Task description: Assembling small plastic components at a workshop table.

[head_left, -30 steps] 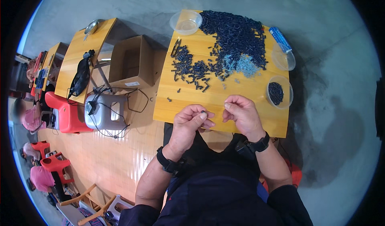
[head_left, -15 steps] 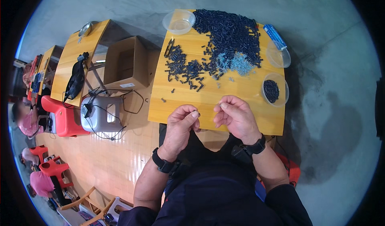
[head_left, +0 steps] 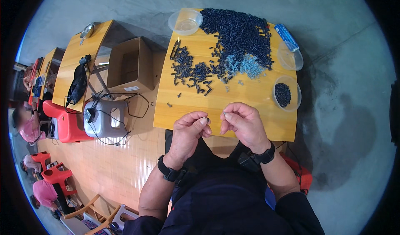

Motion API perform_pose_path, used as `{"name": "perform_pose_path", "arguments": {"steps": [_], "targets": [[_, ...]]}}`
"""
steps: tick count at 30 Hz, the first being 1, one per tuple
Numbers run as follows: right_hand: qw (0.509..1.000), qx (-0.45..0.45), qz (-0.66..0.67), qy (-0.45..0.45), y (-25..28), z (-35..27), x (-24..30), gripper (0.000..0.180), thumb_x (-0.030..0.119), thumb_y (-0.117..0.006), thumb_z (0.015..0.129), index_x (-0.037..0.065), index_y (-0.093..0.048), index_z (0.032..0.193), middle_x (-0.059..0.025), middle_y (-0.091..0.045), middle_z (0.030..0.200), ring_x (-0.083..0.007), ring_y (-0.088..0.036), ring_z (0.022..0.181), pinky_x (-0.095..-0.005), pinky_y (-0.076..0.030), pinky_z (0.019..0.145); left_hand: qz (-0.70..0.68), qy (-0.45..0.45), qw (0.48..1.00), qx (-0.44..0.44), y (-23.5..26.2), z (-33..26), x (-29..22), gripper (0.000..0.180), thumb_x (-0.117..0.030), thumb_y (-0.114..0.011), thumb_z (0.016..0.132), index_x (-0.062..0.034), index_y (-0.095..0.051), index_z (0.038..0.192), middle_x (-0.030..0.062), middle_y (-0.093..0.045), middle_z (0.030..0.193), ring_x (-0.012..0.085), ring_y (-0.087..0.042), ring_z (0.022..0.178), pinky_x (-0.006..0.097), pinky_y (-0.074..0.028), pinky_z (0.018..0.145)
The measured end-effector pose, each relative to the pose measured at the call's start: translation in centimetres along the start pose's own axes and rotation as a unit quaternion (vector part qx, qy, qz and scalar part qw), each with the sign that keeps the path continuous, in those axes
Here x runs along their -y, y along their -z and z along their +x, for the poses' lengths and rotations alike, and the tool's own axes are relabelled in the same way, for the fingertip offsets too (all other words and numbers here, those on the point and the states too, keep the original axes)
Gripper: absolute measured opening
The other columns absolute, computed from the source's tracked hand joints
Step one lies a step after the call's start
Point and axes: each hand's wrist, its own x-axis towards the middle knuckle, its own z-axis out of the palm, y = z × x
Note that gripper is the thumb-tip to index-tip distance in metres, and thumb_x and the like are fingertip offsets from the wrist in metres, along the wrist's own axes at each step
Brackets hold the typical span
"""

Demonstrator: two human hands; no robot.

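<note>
Over the near edge of the wooden table [head_left: 187, 97], my left hand [head_left: 189, 128] pinches a small black piece [head_left: 208, 119], mostly covered by the thumb and fingers. Close to its right, my right hand [head_left: 246, 124] is closed in a pinch on a tiny pale piece [head_left: 224, 113], too small to name. The two hands are apart. Beyond them lies a large pile of short black cylindrical pieces [head_left: 239, 32], with a heap of small light-blue pieces [head_left: 251, 66] at its near side. Looser black pieces [head_left: 202, 71] spread to the left.
A round clear tub [head_left: 186, 23] stands at the table's far left. On the right are another clear tub [head_left: 291, 60], a blue box [head_left: 286, 37] and a tub holding black pieces [head_left: 283, 94]. Black tweezers [head_left: 175, 49] lie far left. A cardboard box [head_left: 130, 64] stands left of the table.
My right hand has shifted slightly left and down, bringing its pinched fingertips nearer my left hand. The black piece in my left hand shows more clearly. The piles look the same.
</note>
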Motion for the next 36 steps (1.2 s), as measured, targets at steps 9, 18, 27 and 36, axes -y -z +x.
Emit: {"name": "perform_pose_path", "arguments": {"steps": [9,18,27,36], "targets": [[0.999,0.017,-0.032,0.001,-0.4,0.1,0.3,0.012,0.000,-0.052,0.092,0.000,-0.057,0.104,-0.0097,-0.062,0.093,-0.0184,-0.065,0.072,-0.0306,-0.056,0.066,0.040,-0.002,0.997,0.058,-0.4,-0.4,-0.4,0.014,-0.002,-0.057,0.090,-0.0005,-0.061,0.103,0.0113,-0.067,0.091,0.0165,-0.065,0.069,0.027,-0.053,0.061],[0.990,0.011,-0.138,0.003,-1.5,-0.1,0.7,0.010,0.001,-0.051,0.093,-0.003,-0.057,0.100,-0.0077,-0.061,0.086,-0.0135,-0.063,0.070,-0.0256,-0.054,0.064,-0.003,0.013,0.998,0.060,-1.1,-0.6,-0.5,0.014,-0.004,-0.057,0.092,0.0001,-0.062,0.104,0.0084,-0.068,0.091,0.0133,-0.064,0.071,0.025,-0.053,0.065],[0.967,0.023,-0.253,0.033,-2.5,-0.3,1.3,0.009,0.000,-0.052,0.093,-0.004,-0.060,0.095,-0.0048,-0.062,0.080,-0.0089,-0.061,0.066,-0.0216,-0.050,0.061,-0.014,-0.014,0.997,0.072,-0.9,-0.6,0.2,0.015,-0.003,-0.059,0.090,0.0007,-0.065,0.103,0.0060,-0.066,0.085,0.0117,-0.061,0.071,0.025,-0.051,0.066],[0.940,0.040,-0.338,0.039,-3.0,-0.1,2.3,0.008,-0.004,-0.054,0.088,-0.004,-0.061,0.092,-0.0048,-0.061,0.079,-0.0083,-0.061,0.065,-0.0209,-0.047,0.057,0.050,0.013,0.997,0.065,-0.2,-0.7,-0.1,0.015,-0.001,-0.059,0.089,0.0001,-0.064,0.103,0.0084,-0.067,0.085,0.0145,-0.063,0.070,0.025,-0.052,0.063]]}}
